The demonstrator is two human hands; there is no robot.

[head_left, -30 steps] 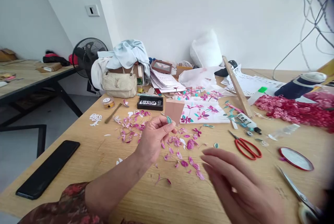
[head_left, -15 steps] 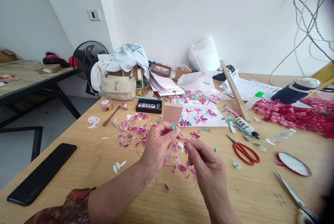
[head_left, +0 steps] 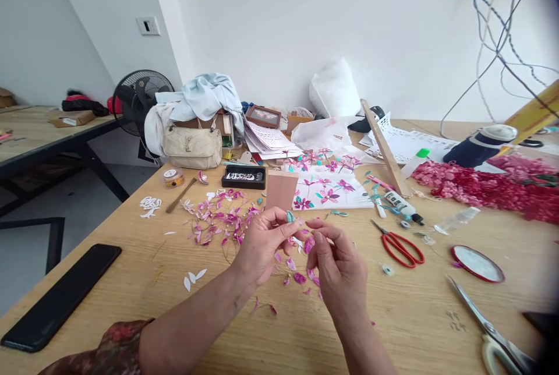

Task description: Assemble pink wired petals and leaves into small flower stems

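Observation:
Between the thumb and fingers of my left hand (head_left: 264, 244) is a small teal leaf piece (head_left: 290, 217), its tip pointing up. My right hand (head_left: 338, 261) is just to the right, thumb and index fingertips pinched together; whatever they hold is too small to make out. The two hands' fingertips nearly meet. A wooden block (head_left: 280, 191) stands behind my left hand. Pink and magenta petals (head_left: 222, 218) lie scattered on the table behind and below the hands. White cloth with pink and teal flowers (head_left: 332, 188) lies beyond them.
Red-handled scissors (head_left: 399, 247), a glue tube (head_left: 402, 206) and a round red-rimmed dish (head_left: 478, 263) lie on the right. Large scissors (head_left: 489, 328) rest at the lower right. A black phone (head_left: 63, 296) lies at the left edge. A beige bag (head_left: 192, 145) stands at the back.
The view has shifted slightly, so the table items sit a little further left. My right hand has moved closer to my left hand, and its fingertips are higher.

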